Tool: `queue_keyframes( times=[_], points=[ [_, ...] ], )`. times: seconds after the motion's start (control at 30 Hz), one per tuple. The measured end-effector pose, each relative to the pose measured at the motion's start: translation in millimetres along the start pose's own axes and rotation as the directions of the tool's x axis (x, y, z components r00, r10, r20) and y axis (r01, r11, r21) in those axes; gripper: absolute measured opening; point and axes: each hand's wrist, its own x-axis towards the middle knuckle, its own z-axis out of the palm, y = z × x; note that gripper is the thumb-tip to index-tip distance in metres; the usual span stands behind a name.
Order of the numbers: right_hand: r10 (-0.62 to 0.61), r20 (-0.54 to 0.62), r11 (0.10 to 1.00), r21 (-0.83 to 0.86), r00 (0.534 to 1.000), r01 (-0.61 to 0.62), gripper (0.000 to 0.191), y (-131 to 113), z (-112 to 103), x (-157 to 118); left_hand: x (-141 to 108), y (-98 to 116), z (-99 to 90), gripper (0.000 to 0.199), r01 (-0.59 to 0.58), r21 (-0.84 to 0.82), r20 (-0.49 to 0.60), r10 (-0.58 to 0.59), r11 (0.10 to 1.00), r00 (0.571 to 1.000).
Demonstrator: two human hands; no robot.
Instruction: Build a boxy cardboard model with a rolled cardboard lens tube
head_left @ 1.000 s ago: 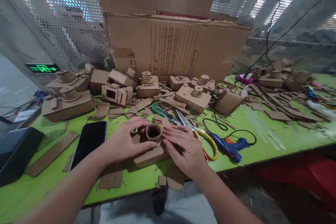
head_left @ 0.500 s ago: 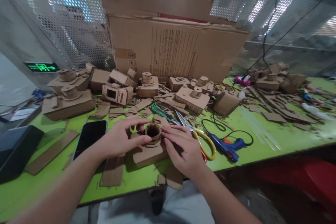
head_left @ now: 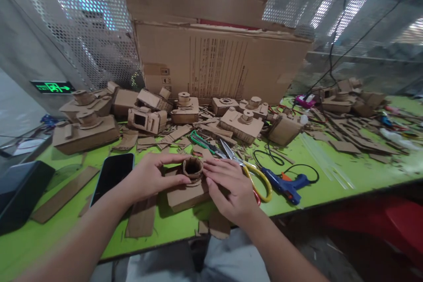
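A flat cardboard box (head_left: 188, 196) lies near the table's front edge, with a short round cardboard tube (head_left: 193, 168) standing on top, its hollow end facing up. My left hand (head_left: 148, 175) grips the tube from the left, thumb at its front and fingers at its back. From the right, my right hand (head_left: 231, 185) rests its fingertips against the tube's side, with the palm over the box's right part. Scissors with yellow handles (head_left: 261, 183) lie just right of my right hand, beside a green cutter (head_left: 201, 140).
A phone (head_left: 112, 176) and cardboard strips lie to the left. At the right is a blue glue gun (head_left: 289, 185) with its cord, near clear glue sticks (head_left: 325, 161). Several cardboard camera models and scraps line the back, before a large carton (head_left: 218, 61).
My left hand's fingers have closed in against the tube's back and left side. My right hand has stayed nearly where it was.
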Motion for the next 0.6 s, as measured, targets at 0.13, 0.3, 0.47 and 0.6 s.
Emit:
queue_keyframes(
  times=[0.13, 0.3, 0.47, 0.6],
  points=[
    [0.003, -0.021, 1.000, -0.005, 1.000, -0.003, 0.028, 0, 0, 0, -1, -1, -4.2, 0.061, 0.009, -0.031, 0.012, -0.009, 0.999, 1.000],
    [-0.006, -0.039, 1.000, -0.017, 0.999, 0.005, 0.027, 0, 1, -2, 0, -2, -9.1, 0.056, -0.007, -0.045, 0.060, 0.009, 0.999, 0.998],
    [-0.037, -0.011, 0.999, -0.019, 0.999, 0.037, 0.026, 0, 2, -3, 3, -4, -8.7, 0.054, -0.010, -0.018, 0.061, 0.011, 1.000, 0.998],
    [-0.008, -0.027, 1.000, -0.020, 1.000, 0.008, 0.029, 0, 1, -3, 0, -3, -11.3, 0.058, 0.026, -0.030, 0.072, -0.023, 0.999, 0.997]
  ],
)
